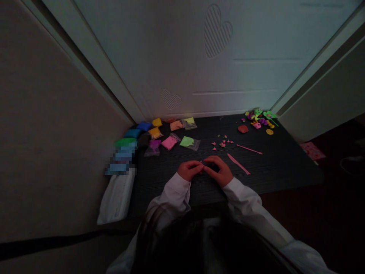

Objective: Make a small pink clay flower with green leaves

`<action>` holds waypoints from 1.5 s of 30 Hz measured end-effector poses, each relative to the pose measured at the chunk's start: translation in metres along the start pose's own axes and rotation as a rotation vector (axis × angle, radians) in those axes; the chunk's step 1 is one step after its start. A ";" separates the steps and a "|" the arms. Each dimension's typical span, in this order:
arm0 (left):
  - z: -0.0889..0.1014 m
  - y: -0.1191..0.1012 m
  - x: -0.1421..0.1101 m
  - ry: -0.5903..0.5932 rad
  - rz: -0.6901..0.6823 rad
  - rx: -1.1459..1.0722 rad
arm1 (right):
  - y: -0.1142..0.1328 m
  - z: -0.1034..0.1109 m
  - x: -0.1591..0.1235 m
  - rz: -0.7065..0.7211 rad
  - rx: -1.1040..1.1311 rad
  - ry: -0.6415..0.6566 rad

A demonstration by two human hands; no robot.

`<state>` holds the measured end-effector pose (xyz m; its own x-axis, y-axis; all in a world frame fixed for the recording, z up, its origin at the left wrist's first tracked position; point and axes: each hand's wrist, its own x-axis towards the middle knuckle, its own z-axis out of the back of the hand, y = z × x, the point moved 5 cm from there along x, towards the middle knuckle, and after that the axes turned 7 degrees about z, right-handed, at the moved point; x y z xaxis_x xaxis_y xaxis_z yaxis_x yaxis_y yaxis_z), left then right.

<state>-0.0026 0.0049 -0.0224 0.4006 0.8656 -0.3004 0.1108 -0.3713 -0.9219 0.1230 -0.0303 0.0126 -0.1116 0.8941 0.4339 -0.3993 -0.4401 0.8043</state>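
Dark tabletop (156, 171), centre frame: tiny pinkish piece (201, 162) pinched by left hand (190, 169) and right hand (219, 171), fingertips nearly met (for steadiness, presumably).

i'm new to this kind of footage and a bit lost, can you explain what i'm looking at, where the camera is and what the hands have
There is no machine here: a person works with two bare hands. The one picture comes from a camera worn on the head, looking forward and down, so the left hand is on your left and the right hand on your right.

They meet over a dark table. Something small seems pinched at the fingertips, but it is too tiny and dim to name.

To the left lie colourful bags and a white pack. Ahead of the right hand are pink bits; to its right, a pink knife and a thin stick. At the far right sit a red lump and a bright pile.
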 end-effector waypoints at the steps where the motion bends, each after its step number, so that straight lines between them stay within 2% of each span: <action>1: -0.001 -0.001 0.000 0.007 -0.002 0.000 | 0.000 0.000 0.000 0.000 0.001 -0.001; 9: -0.001 -0.001 0.000 0.060 -0.010 0.072 | 0.001 0.000 0.000 -0.001 0.001 0.015; 17: 0.000 0.007 0.004 0.086 -0.014 0.039 | 0.001 -0.001 -0.001 0.006 0.019 0.029; 25: 0.000 0.006 0.005 0.019 0.051 -0.215 | 0.001 0.000 0.000 -0.007 0.019 -0.003; 32: 0.001 0.008 0.005 -0.004 0.036 -0.096 | -0.001 0.000 0.000 -0.020 0.045 -0.010; 36: 0.000 0.008 0.006 0.004 0.034 -0.081 | -0.001 0.001 0.000 -0.023 0.069 -0.050; 40: -0.002 0.005 0.005 0.016 0.037 -0.167 | -0.001 0.001 0.001 -0.039 0.063 -0.073; 45: -0.003 0.001 0.003 0.061 0.070 -0.303 | -0.001 0.005 -0.001 -0.033 -0.085 -0.151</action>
<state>0.0016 0.0059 -0.0238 0.4699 0.8158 -0.3372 0.3433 -0.5209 -0.7815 0.1278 -0.0316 0.0135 0.0377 0.8823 0.4691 -0.4768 -0.3967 0.7844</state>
